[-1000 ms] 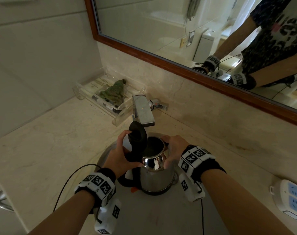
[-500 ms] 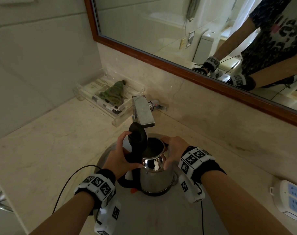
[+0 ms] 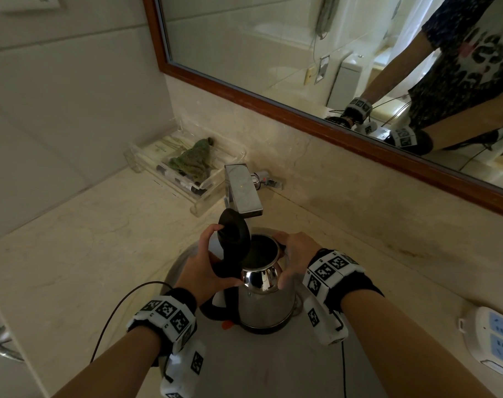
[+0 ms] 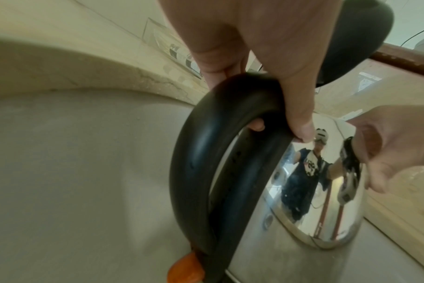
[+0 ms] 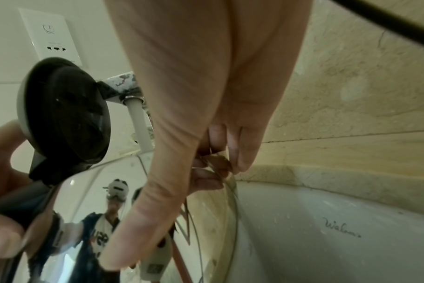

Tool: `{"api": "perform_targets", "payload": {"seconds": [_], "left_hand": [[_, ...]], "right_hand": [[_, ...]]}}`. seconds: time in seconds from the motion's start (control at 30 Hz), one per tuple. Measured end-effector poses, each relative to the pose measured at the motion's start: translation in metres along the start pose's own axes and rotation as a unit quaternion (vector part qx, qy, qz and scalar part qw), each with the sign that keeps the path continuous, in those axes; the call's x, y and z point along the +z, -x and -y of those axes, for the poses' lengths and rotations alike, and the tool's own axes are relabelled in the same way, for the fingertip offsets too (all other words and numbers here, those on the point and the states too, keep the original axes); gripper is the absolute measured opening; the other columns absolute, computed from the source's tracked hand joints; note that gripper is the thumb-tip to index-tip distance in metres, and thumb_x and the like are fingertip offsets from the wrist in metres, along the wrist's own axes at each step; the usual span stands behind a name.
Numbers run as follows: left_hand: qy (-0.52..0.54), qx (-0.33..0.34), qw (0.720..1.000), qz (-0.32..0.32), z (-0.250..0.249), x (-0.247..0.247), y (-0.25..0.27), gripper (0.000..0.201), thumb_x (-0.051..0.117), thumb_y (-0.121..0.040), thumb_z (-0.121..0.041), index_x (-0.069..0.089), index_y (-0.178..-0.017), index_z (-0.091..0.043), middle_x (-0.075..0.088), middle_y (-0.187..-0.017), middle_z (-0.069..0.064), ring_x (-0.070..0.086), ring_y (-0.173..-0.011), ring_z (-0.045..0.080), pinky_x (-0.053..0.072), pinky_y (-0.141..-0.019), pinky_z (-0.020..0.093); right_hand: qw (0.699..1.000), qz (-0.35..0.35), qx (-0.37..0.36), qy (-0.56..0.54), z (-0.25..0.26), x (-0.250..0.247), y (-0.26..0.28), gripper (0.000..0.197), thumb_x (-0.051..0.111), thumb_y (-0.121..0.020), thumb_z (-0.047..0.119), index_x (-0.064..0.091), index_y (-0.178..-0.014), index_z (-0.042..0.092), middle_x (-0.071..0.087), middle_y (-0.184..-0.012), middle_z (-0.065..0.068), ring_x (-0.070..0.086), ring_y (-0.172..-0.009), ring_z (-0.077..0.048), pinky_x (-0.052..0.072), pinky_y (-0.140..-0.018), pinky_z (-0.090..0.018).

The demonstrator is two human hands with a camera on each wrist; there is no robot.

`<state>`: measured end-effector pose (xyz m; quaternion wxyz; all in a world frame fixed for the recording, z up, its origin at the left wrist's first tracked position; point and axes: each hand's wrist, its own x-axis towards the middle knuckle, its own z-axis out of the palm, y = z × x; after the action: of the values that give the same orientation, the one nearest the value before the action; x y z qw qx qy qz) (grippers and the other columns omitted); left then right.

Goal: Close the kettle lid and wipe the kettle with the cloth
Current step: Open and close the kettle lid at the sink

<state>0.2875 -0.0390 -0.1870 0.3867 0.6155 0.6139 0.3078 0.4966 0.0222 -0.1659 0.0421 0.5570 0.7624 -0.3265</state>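
Observation:
A steel kettle (image 3: 266, 305) stands in the sink basin (image 3: 261, 366), its black lid (image 3: 234, 234) hinged upright over the open mouth. My left hand (image 3: 205, 265) grips the black handle (image 4: 194, 162), with one finger up against the back of the lid (image 5: 68, 114). My right hand (image 3: 294, 254) holds the kettle's shiny upper body (image 4: 315, 201), thumb on the near side and fingers curled round the far rim. The green cloth (image 3: 194, 160) lies crumpled in a clear tray (image 3: 204, 206) at the back left, away from both hands.
The square chrome faucet (image 3: 243, 193) juts out just behind the lid. A black cable (image 3: 115, 311) loops over the marble counter at left. A white power strip (image 3: 497, 343) lies at right. The mirror with its wooden frame (image 3: 302, 113) runs along the back wall.

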Motion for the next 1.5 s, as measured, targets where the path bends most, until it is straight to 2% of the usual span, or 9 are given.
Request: {"api": "perform_targets", "payload": {"seconds": [0.07, 0.3, 0.6, 0.77, 0.97, 1.03, 1.13, 1.27, 1.5], "left_hand": [[0.003, -0.001, 1.000, 0.002, -0.0004, 0.0000, 0.0003, 0.103, 0.084, -0.059, -0.008, 0.012, -0.120, -0.048, 0.057, -0.075, -0.007, 0.058, -0.067, 0.002, 0.048, -0.053, 0.011], [0.009, 0.005, 1.000, -0.001, 0.0036, 0.0014, -0.0009, 0.104, 0.085, -0.057, -0.009, 0.013, -0.119, -0.051, 0.062, -0.078, -0.002, 0.062, -0.071, 0.006, 0.050, -0.061, 0.018], [0.011, 0.002, 1.000, 0.008, 0.0023, 0.0009, -0.0008, 0.104, 0.085, -0.058, -0.009, 0.012, -0.115, -0.055, 0.059, -0.081, -0.008, 0.059, -0.073, 0.002, 0.048, -0.059, 0.014], [0.006, -0.004, 1.000, 0.008, 0.0012, 0.0011, -0.0006, 0.106, 0.084, -0.058, -0.008, 0.009, -0.121, -0.049, 0.058, -0.082, -0.007, 0.058, -0.074, 0.001, 0.045, -0.058, 0.012], [0.004, -0.007, 1.000, 0.000, 0.0039, 0.0018, -0.0012, 0.107, 0.085, -0.057, -0.010, 0.010, -0.122, -0.050, 0.063, -0.082, 0.002, 0.062, -0.076, 0.007, 0.049, -0.062, 0.015], [0.007, -0.003, 1.000, 0.001, 0.0033, 0.0018, -0.0010, 0.106, 0.085, -0.057, -0.009, 0.013, -0.125, -0.047, 0.063, -0.080, 0.001, 0.062, -0.074, 0.007, 0.050, -0.058, 0.014], [0.009, 0.000, 1.000, 0.004, 0.0023, 0.0016, -0.0005, 0.103, 0.084, -0.057, -0.007, 0.014, -0.118, -0.051, 0.060, -0.077, -0.003, 0.060, -0.071, 0.004, 0.051, -0.055, 0.013], [0.003, 0.008, 1.000, -0.003, 0.0030, 0.0020, -0.0005, 0.103, 0.085, -0.057, -0.008, 0.014, -0.113, -0.057, 0.061, -0.077, 0.001, 0.061, -0.071, 0.007, 0.049, -0.059, 0.017], [0.005, -0.001, 1.000, 0.002, 0.0033, 0.0029, 0.0001, 0.106, 0.085, -0.058, -0.008, 0.014, -0.130, -0.040, 0.059, -0.074, -0.002, 0.059, -0.069, 0.006, 0.047, -0.059, 0.015]], "right_hand": [[1.000, -0.002, 0.000, -0.008, -0.0005, 0.0004, -0.0002, 0.094, 0.091, -0.047, 0.021, 0.048, -0.130, 0.025, 0.064, -0.122, 0.000, 0.058, -0.116, -0.022, 0.048, -0.099, -0.038], [1.000, 0.004, 0.000, -0.005, -0.0014, -0.0007, -0.0005, 0.094, 0.091, -0.046, 0.023, 0.048, -0.130, 0.024, 0.064, -0.122, -0.001, 0.058, -0.115, -0.022, 0.049, -0.097, -0.038], [1.000, 0.003, 0.002, -0.003, -0.0024, -0.0007, -0.0006, 0.094, 0.091, -0.047, 0.022, 0.048, -0.130, 0.025, 0.064, -0.122, 0.000, 0.058, -0.115, -0.022, 0.049, -0.097, -0.035], [1.000, 0.004, 0.007, -0.004, -0.0020, -0.0003, -0.0014, 0.093, 0.091, -0.048, 0.022, 0.048, -0.130, 0.024, 0.063, -0.122, 0.000, 0.058, -0.115, -0.022, 0.049, -0.096, -0.035], [1.000, 0.001, 0.006, -0.008, -0.0025, 0.0002, -0.0005, 0.094, 0.091, -0.048, 0.021, 0.047, -0.131, 0.024, 0.063, -0.122, 0.000, 0.058, -0.115, -0.021, 0.049, -0.095, -0.033], [1.000, -0.002, 0.007, -0.005, -0.0025, 0.0007, -0.0005, 0.094, 0.091, -0.047, 0.022, 0.048, -0.130, 0.023, 0.063, -0.122, -0.001, 0.058, -0.115, -0.022, 0.049, -0.096, -0.035], [1.000, -0.001, 0.002, -0.004, -0.0025, 0.0010, -0.0014, 0.097, 0.092, -0.045, 0.024, 0.047, -0.131, 0.023, 0.063, -0.124, -0.001, 0.057, -0.117, -0.023, 0.049, -0.098, -0.038], [1.000, -0.001, 0.001, 0.005, -0.0034, 0.0006, -0.0018, 0.095, 0.091, -0.048, 0.024, 0.047, -0.132, 0.021, 0.062, -0.125, -0.001, 0.056, -0.118, -0.022, 0.047, -0.099, -0.033], [1.000, 0.006, 0.009, 0.002, -0.0028, 0.0005, -0.0015, 0.097, 0.092, -0.048, 0.022, 0.046, -0.133, 0.021, 0.061, -0.128, -0.001, 0.055, -0.120, -0.022, 0.047, -0.100, -0.032]]}}
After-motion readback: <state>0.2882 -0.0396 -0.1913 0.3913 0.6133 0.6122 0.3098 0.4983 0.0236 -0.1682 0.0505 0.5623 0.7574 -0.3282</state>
